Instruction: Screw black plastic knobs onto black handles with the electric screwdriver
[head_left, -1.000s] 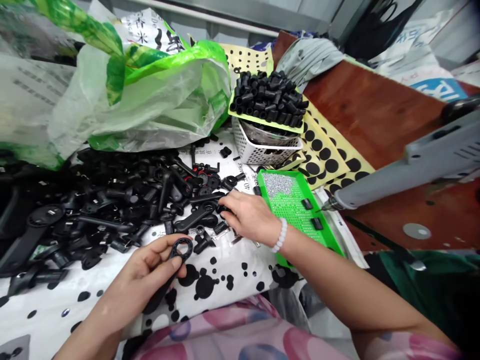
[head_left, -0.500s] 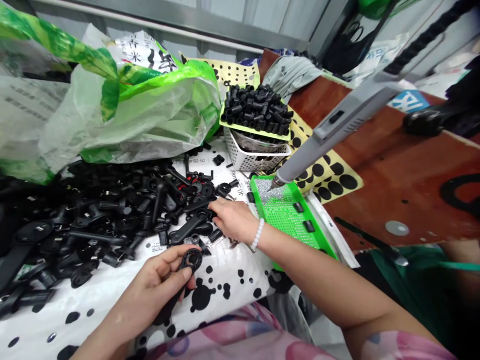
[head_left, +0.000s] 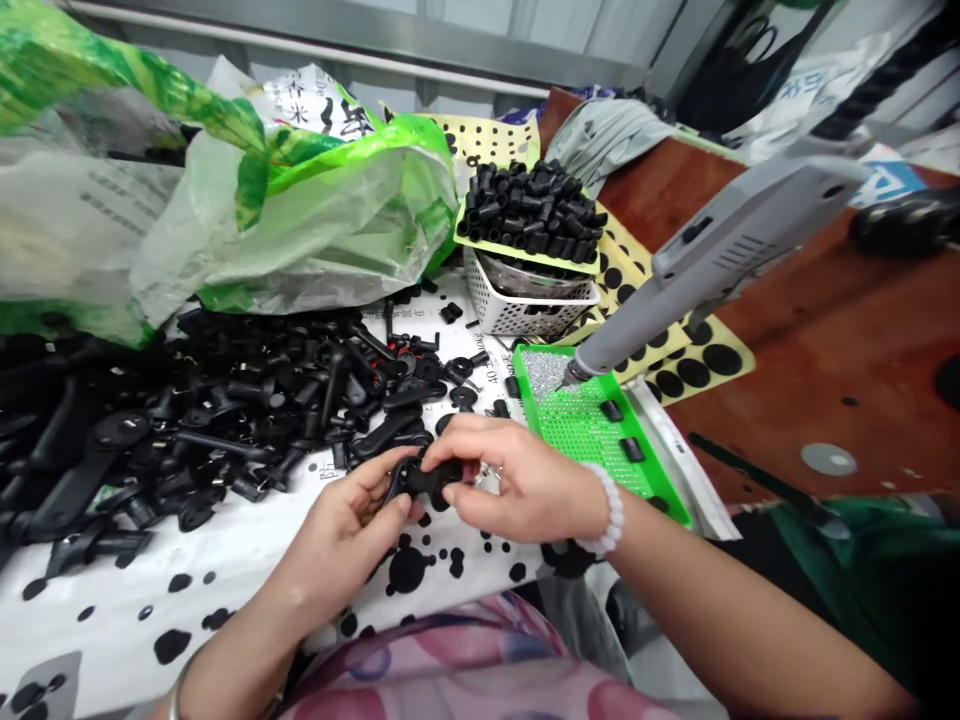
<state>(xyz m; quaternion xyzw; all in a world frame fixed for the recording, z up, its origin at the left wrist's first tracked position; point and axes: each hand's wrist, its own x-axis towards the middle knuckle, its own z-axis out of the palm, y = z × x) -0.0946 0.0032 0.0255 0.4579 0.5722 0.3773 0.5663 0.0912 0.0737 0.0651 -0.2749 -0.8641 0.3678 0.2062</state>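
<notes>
Both my hands meet over the white spotted cloth (head_left: 225, 570), holding a black plastic lever part (head_left: 433, 482) between them. My left hand (head_left: 341, 535) grips its ring end, which is mostly hidden by my fingers. My right hand (head_left: 517, 485), with a white beaded bracelet (head_left: 609, 510) on its wrist, pinches the part from above. A large heap of similar black plastic parts (head_left: 225, 420) lies just left of my hands and beyond them.
A green tray (head_left: 581, 425) holds silver grains and small black pieces, with a grey electric tool (head_left: 712, 245) tipped over it. Beyond stand a white basket (head_left: 517, 312) under a tray of black cylinders (head_left: 529, 212), a green-trimmed plastic bag (head_left: 315, 225), and a reddish-brown board (head_left: 817, 340).
My right hand has left the heap and come to the part in my left hand. Both hands now hold it. The grey tool's tip has swung left over the tray.
</notes>
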